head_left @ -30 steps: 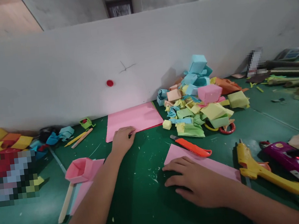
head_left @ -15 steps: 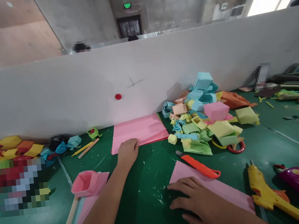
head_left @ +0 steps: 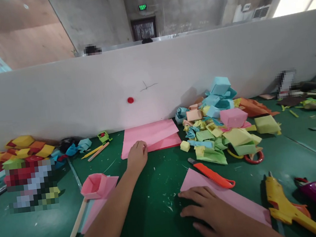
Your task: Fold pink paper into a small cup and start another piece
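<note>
My left hand (head_left: 136, 156) reaches forward to the near edge of a stack of pink paper sheets (head_left: 151, 133) that lies against the white partition. Its fingers are curled and pinch the top sheet's edge, which lifts a little off the stack. My right hand (head_left: 210, 207) lies flat with fingers stretched on the left end of a folded pink sheet (head_left: 236, 201) near the table's front. An orange utility knife (head_left: 212, 174) lies just beyond that sheet.
A heap of folded paper boxes (head_left: 223, 120) in several colours sits at the right with red-handled scissors (head_left: 250, 158) under it. A yellow glue gun (head_left: 288, 206), a pink paper cup on a stick (head_left: 95, 186), pencils (head_left: 95, 152) and more folded paper (head_left: 19, 149) lie on the green mat (head_left: 154, 210).
The camera has tilted up and shifted. My left hand has stayed at the pink stack and its top sheet now stands slightly askew. My right hand has kept still on the folded sheet.
</note>
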A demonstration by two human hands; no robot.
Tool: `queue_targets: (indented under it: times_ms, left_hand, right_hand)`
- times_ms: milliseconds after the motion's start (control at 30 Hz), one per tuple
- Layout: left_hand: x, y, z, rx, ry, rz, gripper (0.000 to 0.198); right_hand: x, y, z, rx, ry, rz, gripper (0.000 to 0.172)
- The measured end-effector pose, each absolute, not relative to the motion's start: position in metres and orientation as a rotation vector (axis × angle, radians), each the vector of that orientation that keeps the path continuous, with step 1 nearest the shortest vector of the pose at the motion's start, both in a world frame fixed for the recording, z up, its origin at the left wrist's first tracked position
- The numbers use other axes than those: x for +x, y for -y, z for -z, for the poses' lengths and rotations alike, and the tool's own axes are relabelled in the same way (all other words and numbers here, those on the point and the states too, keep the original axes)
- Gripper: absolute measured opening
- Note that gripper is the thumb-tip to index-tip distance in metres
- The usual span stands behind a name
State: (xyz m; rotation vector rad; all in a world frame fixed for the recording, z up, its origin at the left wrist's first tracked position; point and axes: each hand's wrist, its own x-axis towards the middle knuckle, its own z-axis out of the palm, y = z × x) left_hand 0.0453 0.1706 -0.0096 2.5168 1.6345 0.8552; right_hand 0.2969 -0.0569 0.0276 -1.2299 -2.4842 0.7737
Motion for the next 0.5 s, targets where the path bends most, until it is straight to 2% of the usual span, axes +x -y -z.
queue_targets:
  times_ms: [100, 200, 300, 400, 500]
  left_hand:
    - [0.047, -0.169, 0.007, 2.465, -1.627, -1.065, 0.033]
    - [0.052, -0.16, 0.0, 2.365, -1.635, -1.311, 0.022]
    - [0.058, -0.136, -0.007, 2.308, -1.602, -1.472, 0.018]
    - [0.059, -0.092, -0.006, 2.363, -1.516, -1.453, 0.015]
    - [0.052, -0.04, 0.004, 2.522, -1.363, -1.229, 0.013]
  right_hand:
    - [0.299, 0.058, -0.023, -1.212, 2.483, -0.745, 0.042]
    - [0.3, 0.059, -0.021, -1.186, 2.474, -0.726, 0.04]
    - [0.302, 0.06, -0.019, -1.157, 2.465, -0.706, 0.039]
    - [0.302, 0.059, -0.013, -1.1, 2.418, -0.631, 0.035]
    - [0.302, 0.058, -0.008, -0.986, 2.284, -0.505, 0.031]
